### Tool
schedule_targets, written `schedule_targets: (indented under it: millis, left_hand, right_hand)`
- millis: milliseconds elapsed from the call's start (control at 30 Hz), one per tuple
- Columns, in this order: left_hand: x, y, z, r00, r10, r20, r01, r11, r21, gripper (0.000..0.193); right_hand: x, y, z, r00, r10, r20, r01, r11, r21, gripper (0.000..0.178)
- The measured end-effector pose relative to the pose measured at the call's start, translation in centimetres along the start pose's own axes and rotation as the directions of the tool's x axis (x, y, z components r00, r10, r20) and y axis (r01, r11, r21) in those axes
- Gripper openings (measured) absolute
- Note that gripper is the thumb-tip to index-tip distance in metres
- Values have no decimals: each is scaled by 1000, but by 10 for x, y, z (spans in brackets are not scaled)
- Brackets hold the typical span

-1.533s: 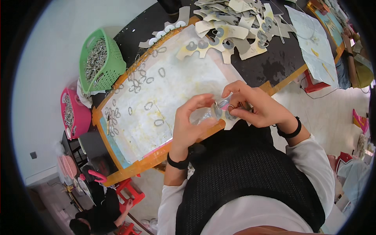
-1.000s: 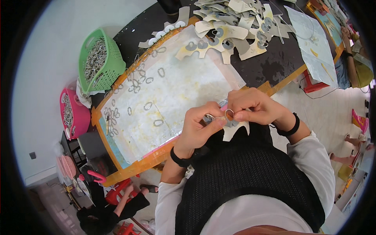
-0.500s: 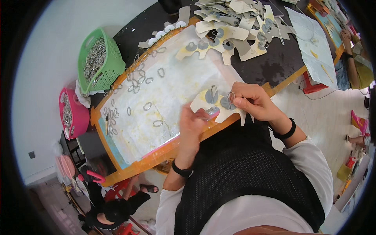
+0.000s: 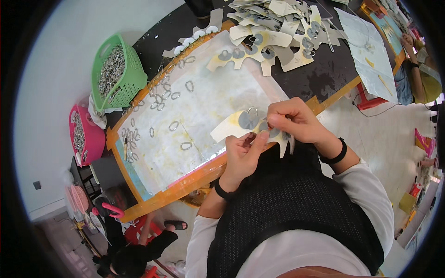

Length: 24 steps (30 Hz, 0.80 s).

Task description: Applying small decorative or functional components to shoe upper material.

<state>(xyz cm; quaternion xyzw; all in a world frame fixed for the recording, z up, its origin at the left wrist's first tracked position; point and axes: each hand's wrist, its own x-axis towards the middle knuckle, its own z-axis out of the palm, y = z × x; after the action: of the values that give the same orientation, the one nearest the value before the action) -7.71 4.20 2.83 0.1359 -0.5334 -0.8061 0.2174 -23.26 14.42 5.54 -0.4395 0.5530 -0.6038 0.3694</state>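
Both hands are at a cream card-like piece (image 4: 227, 128) with round grey patches, raised over the near edge of the work board. A metal ring (image 4: 252, 111) stands up from its leftmost grey patch (image 4: 248, 121). At the lower edge of the piece, my left hand (image 4: 243, 155) pinches it between thumb and fingers. My right hand (image 4: 299, 121) is closed at the piece's right part, thumb and forefinger together over a grey patch. Its fingers hide what lies between them. Loose metal rings (image 4: 160, 95) are scattered on the pale sheet (image 4: 208, 99) covering the board.
Metal rings fill a green basket (image 4: 118, 76) and a pink basket (image 4: 85, 134) at the left. More cut pieces (image 4: 278, 37) are heaped at the far side. A penknife-like tool (image 4: 125, 147) lies at the board's left. Other people (image 4: 134, 257) sit nearby at lower left and far right.
My left hand has moved right and taken hold of the piece's lower edge. The piece has turned and shifted slightly left. The ring at my right fingertips no longer shows.
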Motion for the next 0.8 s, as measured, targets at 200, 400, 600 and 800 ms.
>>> schedule_targets:
  millis: [200,400,600,800]
  left_hand:
    - [-8,-15,-10,999,-26,-32,23,995,-98,21]
    - [-4,-20,-23,984,178,17,-155,895,-418,28]
    - [17,19,-15,966,-140,-215,138,990,-24,15]
    - [16,15,-4,944,92,-316,-45,987,154,16]
  right_hand:
    - [-9,5,15,994,38,-104,-26,993,115,32]
    - [-6,10,8,997,4,-79,-9,997,-72,35]
    - [-2,5,-2,984,-175,-33,158,945,-286,23]
    - [6,1,16,895,-332,-298,137,841,-524,17]
